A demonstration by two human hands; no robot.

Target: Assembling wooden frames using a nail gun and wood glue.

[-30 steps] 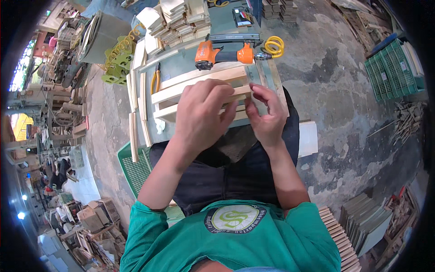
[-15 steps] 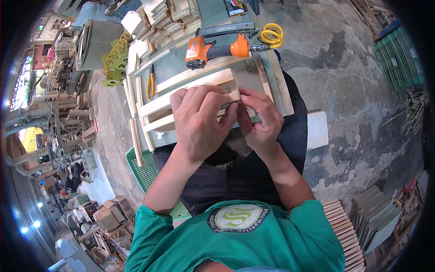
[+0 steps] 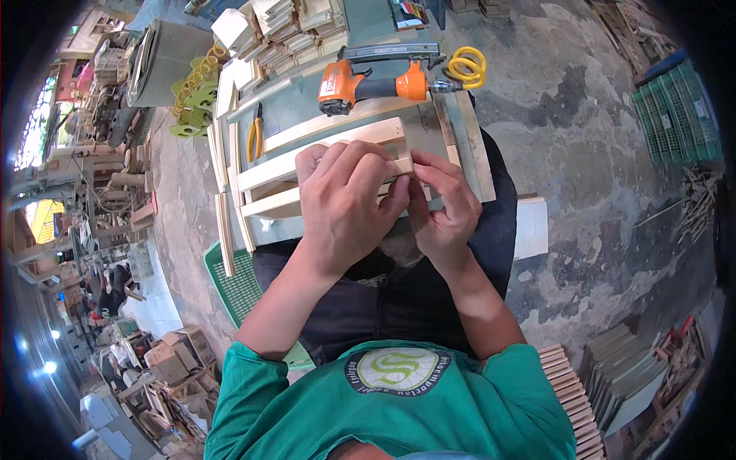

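Observation:
Two pale wooden strips, joined at the right by a short end piece, form a narrow wooden frame (image 3: 268,174) just above the work board. My left hand (image 3: 341,199) is closed over the frame's near strip, its fingers bent toward the right end. With thumb and fingers pinched, my right hand (image 3: 448,203) holds the frame's right end corner. Fingers partly hide the joint there. Beyond the frame lies an orange and black nail gun (image 3: 376,86), its coupling joined to a coiled yellow air hose (image 3: 468,69). Neither hand touches it.
Yellow-handled pliers (image 3: 255,138) lie on the green-grey work board (image 3: 295,107) at the left. Stacked wood pieces (image 3: 295,34) fill its far left. A green plastic crate (image 3: 238,284) stands beneath, and slats (image 3: 571,391) lie at the lower right. Green crates (image 3: 678,107) stand far right.
The whole view has shifted slightly. Both hands keep their hold on the frame's right end, with the fingers only a little moved. The nail gun and pliers lie as before.

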